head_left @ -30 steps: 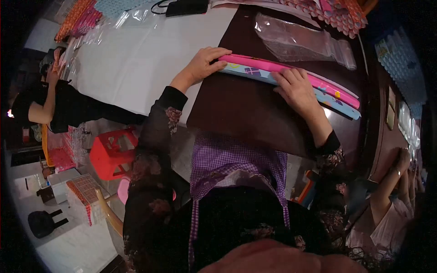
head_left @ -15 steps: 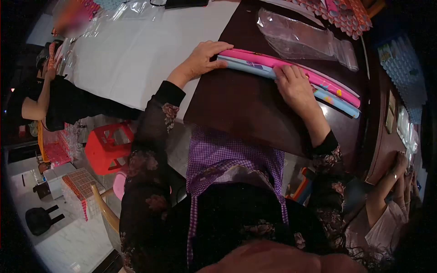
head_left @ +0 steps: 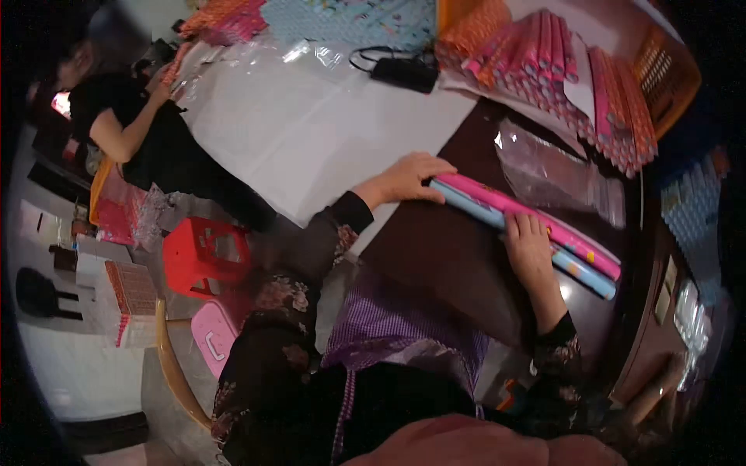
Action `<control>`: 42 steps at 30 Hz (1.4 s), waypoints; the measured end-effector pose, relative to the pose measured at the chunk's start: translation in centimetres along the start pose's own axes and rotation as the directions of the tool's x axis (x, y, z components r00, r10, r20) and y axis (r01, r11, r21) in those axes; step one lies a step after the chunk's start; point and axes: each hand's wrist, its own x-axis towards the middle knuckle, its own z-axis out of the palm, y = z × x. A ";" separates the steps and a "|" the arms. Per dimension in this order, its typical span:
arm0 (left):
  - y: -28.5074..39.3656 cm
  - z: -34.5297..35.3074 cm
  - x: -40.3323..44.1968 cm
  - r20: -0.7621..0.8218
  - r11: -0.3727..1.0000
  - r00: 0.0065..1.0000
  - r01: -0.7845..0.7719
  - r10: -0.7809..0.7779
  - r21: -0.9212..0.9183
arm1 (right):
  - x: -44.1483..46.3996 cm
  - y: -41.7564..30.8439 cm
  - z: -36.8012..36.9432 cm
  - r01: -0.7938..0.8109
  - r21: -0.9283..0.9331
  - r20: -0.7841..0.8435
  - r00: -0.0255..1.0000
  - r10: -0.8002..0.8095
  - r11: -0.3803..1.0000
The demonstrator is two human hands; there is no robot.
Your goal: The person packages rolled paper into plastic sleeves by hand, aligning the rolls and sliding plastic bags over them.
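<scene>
"Two items are found at the hands: a pink roll (head_left: 478, 191) and a blue roll (head_left: 583, 272). How are they positioned?"

"Both are laid lengthwise on the dark part of the tabletop (head_left: 451, 264), close alongside each other and slanted downward to the right in the view. The pink roll is placed on the far side, the blue roll on the side nearer the body."

"How are the hands set?"

"They are spaced apart, each on the rolls. The left ends are gripped by the left hand (head_left: 408, 179): its fingers are placed at the pink roll and its thumb at the blue roll. The right hand (head_left: 532, 252) is laid across the blue roll near the middle, with its fingers bent. Its underside is hidden, so it cannot be told whether the roll is clamped or merely pressed."

"What is located beyond the rolls?"

"Clear plastic film (head_left: 536, 175) is laid just beyond the pink roll. Farther off, pink and orange rolls (head_left: 544, 46) are stacked beside an orange crate (head_left: 684, 85). A black pouch (head_left: 404, 72) is set on the white covering (head_left: 311, 155), near a pile of blue rolls (head_left: 350, 23)."

"And at floor level?"

"A red stool (head_left: 206, 252) is placed at the left."
</scene>
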 end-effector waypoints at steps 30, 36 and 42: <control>0.0 0.1 -0.2 0.029 0.999 1.000 0.002 -0.003 0.039 | 2.5 0.0 -2.1 0.037 -0.020 -0.046 0.998 -0.038 0.999; 0.2 0.0 -0.1 0.021 0.999 1.000 0.017 -0.017 0.030 | 3.7 0.9 -1.3 0.069 0.068 -0.009 0.998 -0.069 0.995; 0.4 0.1 -0.2 0.004 1.000 1.000 0.011 -0.011 0.003 | 3.3 0.9 -0.1 0.015 0.133 0.081 0.996 -0.026 0.991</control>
